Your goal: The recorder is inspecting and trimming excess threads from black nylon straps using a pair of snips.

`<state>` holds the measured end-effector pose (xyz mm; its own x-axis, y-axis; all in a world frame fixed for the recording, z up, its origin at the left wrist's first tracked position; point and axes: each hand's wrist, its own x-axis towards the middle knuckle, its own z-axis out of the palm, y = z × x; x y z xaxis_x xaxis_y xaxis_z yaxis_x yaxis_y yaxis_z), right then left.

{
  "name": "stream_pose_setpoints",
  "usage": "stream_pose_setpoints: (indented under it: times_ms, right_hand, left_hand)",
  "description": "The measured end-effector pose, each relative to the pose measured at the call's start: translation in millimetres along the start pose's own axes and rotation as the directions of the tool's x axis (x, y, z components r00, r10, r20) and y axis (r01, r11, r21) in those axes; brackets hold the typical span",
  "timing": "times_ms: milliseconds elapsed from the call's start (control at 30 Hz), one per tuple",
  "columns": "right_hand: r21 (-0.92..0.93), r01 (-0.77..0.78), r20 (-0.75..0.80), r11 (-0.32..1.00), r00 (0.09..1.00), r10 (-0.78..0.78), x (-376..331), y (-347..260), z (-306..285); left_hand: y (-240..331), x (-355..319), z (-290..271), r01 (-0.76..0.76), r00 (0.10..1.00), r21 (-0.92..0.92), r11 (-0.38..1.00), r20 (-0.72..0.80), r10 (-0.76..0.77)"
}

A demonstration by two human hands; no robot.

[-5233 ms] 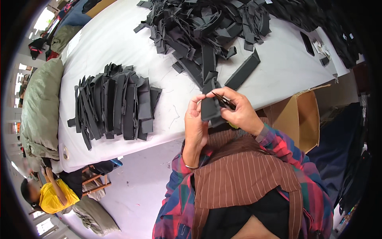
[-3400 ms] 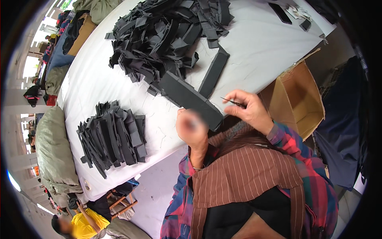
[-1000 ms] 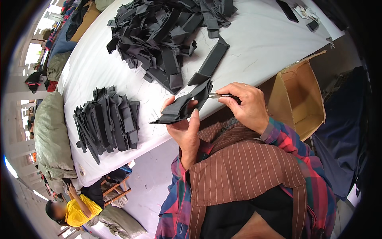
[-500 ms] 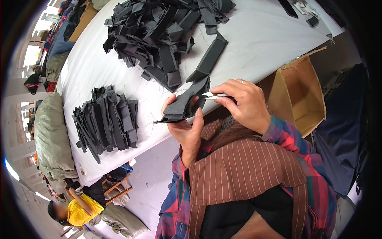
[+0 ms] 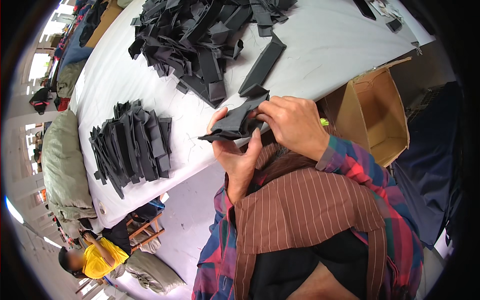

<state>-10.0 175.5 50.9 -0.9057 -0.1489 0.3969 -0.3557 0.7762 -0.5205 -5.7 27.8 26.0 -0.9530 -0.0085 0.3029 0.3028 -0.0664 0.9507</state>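
Observation:
My left hand (image 5: 237,159) is closed around a folded dark grey fabric piece (image 5: 232,120), fingers behind it and thumb at its near edge. The fingers of my right hand (image 5: 295,122) pinch the right end of the same piece. Behind the right wrist a small yellow-green end (image 5: 324,121) shows; what it belongs to is hidden by the hand. Just beyond the held piece lies a single long dark strip (image 5: 264,65). A large loose heap of dark fabric pieces (image 5: 200,35) covers the far part of the table. On the left a neater row of pieces (image 5: 132,145) stands stacked.
The white table (image 5: 320,55) runs up to my apron. An open cardboard box (image 5: 382,115) stands at its right edge. A dark phone-like slab (image 5: 364,8) and scraps (image 5: 394,24) lie far right. A large grey-green sack (image 5: 65,165) and a person in yellow (image 5: 102,260) are on the left.
The pointed white tool tip between my right fingers is out of sight. My right hand has moved slightly left, onto the fabric. The held piece has risen a little.

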Motion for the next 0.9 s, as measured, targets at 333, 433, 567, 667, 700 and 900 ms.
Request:
stream_pose_setpoints:
  times_ms: [333, 433, 567, 667, 700, 900]
  right_hand:
    - [0.090, -0.106, 0.041, 0.990, 0.994, 0.102, -7.1, -1.7, -0.6]
    - [0.116, -0.130, 0.052, 0.985, 0.991, 0.125, -8.5, -2.0, -0.6]
    - [0.126, -0.151, 0.028, 0.980, 0.988, 0.149, -8.2, -5.1, 0.2]
    - [0.103, -0.134, 0.011, 0.986, 0.991, 0.134, -8.6, -3.5, 2.4]
    - [0.104, -0.135, 0.013, 0.985, 0.991, 0.134, -8.6, -3.6, 2.7]
    - [0.103, -0.119, 0.059, 0.988, 0.992, 0.113, -7.2, -1.3, 0.2]
  left_hand:
    - [7.6, 1.6, -2.6, 0.110, 0.994, -0.039, 0.993, 0.010, -0.110]
    - [10.5, 2.8, -0.9, 0.125, 0.992, -0.057, 0.991, 0.028, -0.123]
    - [9.1, 0.2, -1.0, 0.111, 0.994, -0.056, 0.992, 0.014, -0.111]
    - [6.8, 0.3, -0.8, 0.088, 0.996, -0.057, 0.995, 0.031, -0.086]
    - [5.7, 0.0, -1.2, 0.090, 0.996, -0.056, 0.994, 0.030, -0.088]
    - [7.6, 5.4, 0.4, 0.058, 0.997, -0.106, 0.993, 0.050, -0.053]
